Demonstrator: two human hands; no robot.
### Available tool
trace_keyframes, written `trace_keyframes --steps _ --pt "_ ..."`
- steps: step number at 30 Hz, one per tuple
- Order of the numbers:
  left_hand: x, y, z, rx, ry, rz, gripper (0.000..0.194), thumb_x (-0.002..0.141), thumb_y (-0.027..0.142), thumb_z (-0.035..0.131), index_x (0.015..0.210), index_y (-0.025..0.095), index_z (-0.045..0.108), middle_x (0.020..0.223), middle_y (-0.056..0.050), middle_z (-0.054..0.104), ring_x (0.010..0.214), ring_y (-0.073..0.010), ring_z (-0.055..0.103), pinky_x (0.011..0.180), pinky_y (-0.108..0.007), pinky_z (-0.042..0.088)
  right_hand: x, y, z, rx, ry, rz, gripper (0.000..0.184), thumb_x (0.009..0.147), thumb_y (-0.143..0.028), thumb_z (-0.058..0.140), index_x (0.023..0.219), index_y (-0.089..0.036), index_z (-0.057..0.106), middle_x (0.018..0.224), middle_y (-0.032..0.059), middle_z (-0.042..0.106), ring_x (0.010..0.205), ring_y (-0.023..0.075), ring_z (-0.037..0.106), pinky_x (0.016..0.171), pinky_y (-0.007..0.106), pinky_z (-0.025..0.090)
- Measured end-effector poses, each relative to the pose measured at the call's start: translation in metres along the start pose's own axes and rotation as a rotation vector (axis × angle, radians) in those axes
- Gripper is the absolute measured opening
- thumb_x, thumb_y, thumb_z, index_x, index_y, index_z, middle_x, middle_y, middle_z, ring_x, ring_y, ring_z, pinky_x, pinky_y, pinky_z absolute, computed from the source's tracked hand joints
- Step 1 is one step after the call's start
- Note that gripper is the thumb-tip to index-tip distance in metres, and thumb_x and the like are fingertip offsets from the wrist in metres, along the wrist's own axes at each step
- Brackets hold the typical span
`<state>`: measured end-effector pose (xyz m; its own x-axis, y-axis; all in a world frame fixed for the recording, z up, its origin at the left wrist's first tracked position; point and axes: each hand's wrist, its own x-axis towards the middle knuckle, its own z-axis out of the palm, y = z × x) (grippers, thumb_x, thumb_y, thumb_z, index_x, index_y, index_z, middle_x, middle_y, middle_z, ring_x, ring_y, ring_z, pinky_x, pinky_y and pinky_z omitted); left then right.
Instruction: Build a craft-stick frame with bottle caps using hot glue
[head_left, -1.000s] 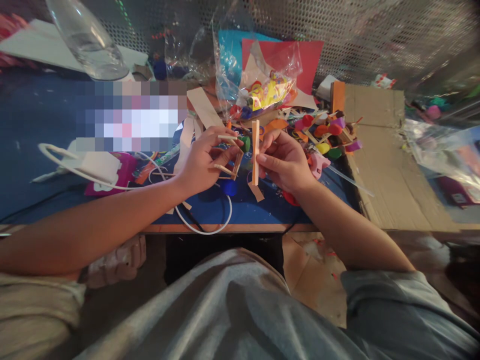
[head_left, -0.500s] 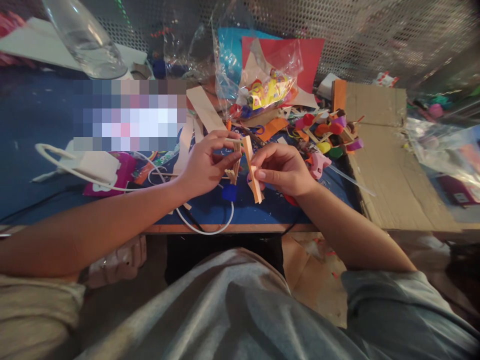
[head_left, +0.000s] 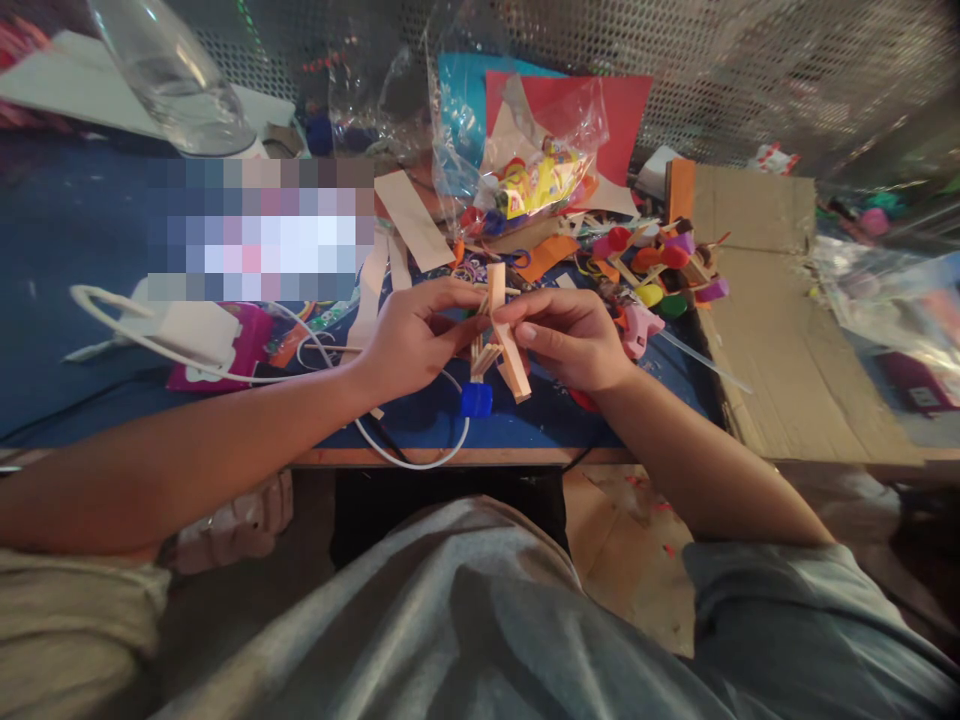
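The left hand and the right hand are close together above the front part of the blue worktop, between the person's forearms. The left fingers pinch a small frame of thin sticks, its far side partly hidden behind the flat wooden piece. The right fingers are closed on that flat wooden piece, thumb on the near face; it slants, its upper end leaning to the left, and overlaps the stick frame in the view. Whether the two parts touch I cannot tell. A blue cap shows just below the frame, beside the loop of a white cable. To the left, a white charger is by a purple box. Beyond the hands lie pale paper strips, an orange scrap and a clear bag with a yellow packet, in front of a red sheet. On the right, a pink tool lies near a stick model with coloured caps, next to a large cardboard piece. A clear bottle stands at the far left, appearing tilted.
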<state>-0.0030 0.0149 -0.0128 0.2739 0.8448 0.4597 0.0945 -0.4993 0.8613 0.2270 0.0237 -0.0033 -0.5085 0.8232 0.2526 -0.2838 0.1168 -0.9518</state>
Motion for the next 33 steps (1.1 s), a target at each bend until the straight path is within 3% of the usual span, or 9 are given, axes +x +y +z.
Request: trace_keyframes --steps 7,11,14,18,21,25,30,33 --pt "-0.0007 0.0023 -0.0009 0.04 -0.002 0.038 0.022 0.1 0.041 0.085 0.112 0.023 0.089 0.119 -0.009 0.088 0.109 -0.024 0.084 0.087 -0.032 0.069 -0.0026 0.0004 0.0043 -0.211 0.052 -0.102 0.024 0.093 -0.039 0.093 0.112 -0.024 0.093 0.098 0.0049 0.09 0.054 0.0094 0.069 0.049 0.022 0.06" --pt "-0.0017 0.0026 0.0016 -0.052 0.0 0.002 0.032 0.095 0.049 0.09 0.111 0.022 0.087 0.123 -0.01 0.086 0.106 -0.0239 0.084 0.082 -0.032 0.072 -0.0035 0.005 0.0029 -0.346 0.055 -0.242 0.021 0.1 -0.032 0.086 0.119 -0.027 0.093 0.109 0.0057 0.09 0.056 0.0081 0.072 0.05 0.02 0.058" --pt "-0.0024 -0.0006 0.0043 -0.116 0.02 -0.029 0.045 0.088 0.058 0.095 0.114 0.022 0.086 0.124 -0.01 0.084 0.098 -0.022 0.083 0.081 -0.033 0.073 -0.0032 0.0066 0.0 -0.454 0.081 -0.304 0.024 0.102 -0.036 0.083 0.123 -0.028 0.091 0.113 0.0062 0.091 0.058 0.0096 0.073 0.054 0.023 0.06" --pt "-0.0021 -0.0055 0.006 -0.134 0.032 -0.018 0.053 0.082 0.061 0.1 0.115 0.022 0.086 0.123 -0.011 0.083 0.098 -0.0215 0.083 0.083 -0.033 0.074 -0.0047 0.0041 -0.0013 -0.569 0.141 -0.324 0.025 0.097 -0.042 0.09 0.117 -0.027 0.093 0.11 0.0076 0.093 0.079 0.0188 0.084 0.073 0.032 0.069" --pt "-0.0017 -0.0061 0.0059 -0.125 0.028 -0.017 0.057 0.08 0.065 0.1 0.116 0.023 0.085 0.123 -0.011 0.084 0.101 -0.0226 0.082 0.083 -0.033 0.074 -0.0076 0.0015 0.0009 -0.52 0.165 -0.321 0.021 0.099 -0.039 0.088 0.116 -0.03 0.094 0.109 0.0069 0.093 0.092 0.0233 0.088 0.083 0.037 0.072" --pt "-0.0022 -0.0047 0.005 -0.079 0.019 -0.011 0.054 0.086 0.066 0.095 0.117 0.022 0.084 0.125 -0.012 0.083 0.1 -0.0218 0.081 0.081 -0.032 0.072 -0.0081 -0.0007 0.003 -0.526 0.161 -0.333 0.019 0.098 -0.038 0.089 0.116 -0.031 0.094 0.108 0.0062 0.093 0.092 0.0251 0.089 0.084 0.04 0.074" --pt "-0.0033 -0.0018 0.0041 -0.067 0.012 0.006 0.052 0.091 0.064 0.092 0.123 0.024 0.083 0.135 -0.012 0.081 0.107 -0.0233 0.083 0.084 -0.033 0.073 -0.0013 0.0022 0.0002 -0.633 0.103 -0.522 0.023 0.096 -0.029 0.09 0.118 -0.036 0.094 0.104 0.0046 0.093 0.091 0.0218 0.088 0.082 0.034 0.07" --pt "-0.0045 0.0003 0.004 -0.06 0.002 0.014 0.051 0.091 0.062 0.092 0.123 0.023 0.083 0.137 -0.013 0.081 0.107 -0.023 0.083 0.084 -0.032 0.073 0.0011 0.007 -0.0022 -0.687 0.111 -0.557 0.025 0.097 -0.028 0.09 0.12 -0.037 0.093 0.103 0.0042 0.091 0.089 0.0187 0.086 0.08 0.032 0.068"
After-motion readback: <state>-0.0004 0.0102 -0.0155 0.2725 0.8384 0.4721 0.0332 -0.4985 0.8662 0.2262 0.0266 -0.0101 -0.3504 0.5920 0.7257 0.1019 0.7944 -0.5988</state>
